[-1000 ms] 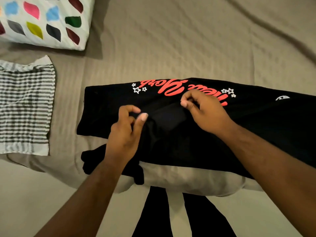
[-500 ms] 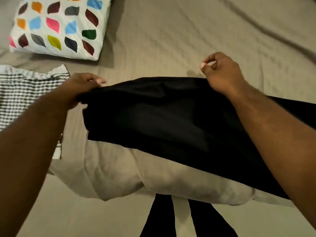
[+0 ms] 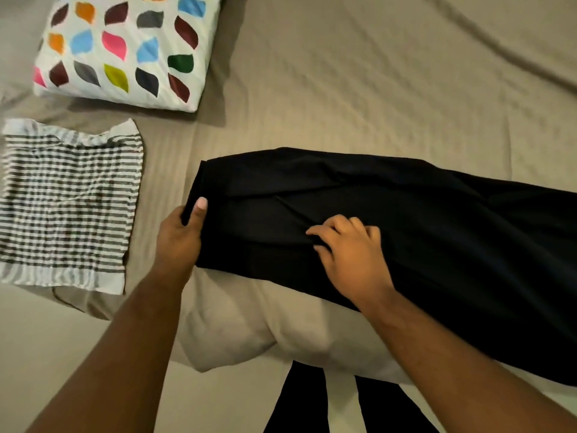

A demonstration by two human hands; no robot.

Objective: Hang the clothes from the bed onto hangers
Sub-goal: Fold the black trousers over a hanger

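Note:
A black garment (image 3: 406, 220) lies across the near edge of the bed, plain side up, stretching from the middle to the right edge of the view. My left hand (image 3: 181, 235) grips its left edge, thumb on top of the cloth. My right hand (image 3: 349, 254) rests on the middle of the garment with fingers curled into a fold of the fabric. A folded grey-and-white striped cloth (image 3: 65, 204) lies flat on the bed to the left. No hanger is in view.
A white pillow with coloured leaf shapes (image 3: 121, 48) sits at the back left. The beige bedsheet (image 3: 359, 89) spreads wide behind the garment. Below the bed edge, dark trouser legs (image 3: 299, 398) stand on a pale floor.
The garment, first showing red lettering, was lifted and turned over; now it lies plain side up. My hands came down from the raised edge onto the cloth.

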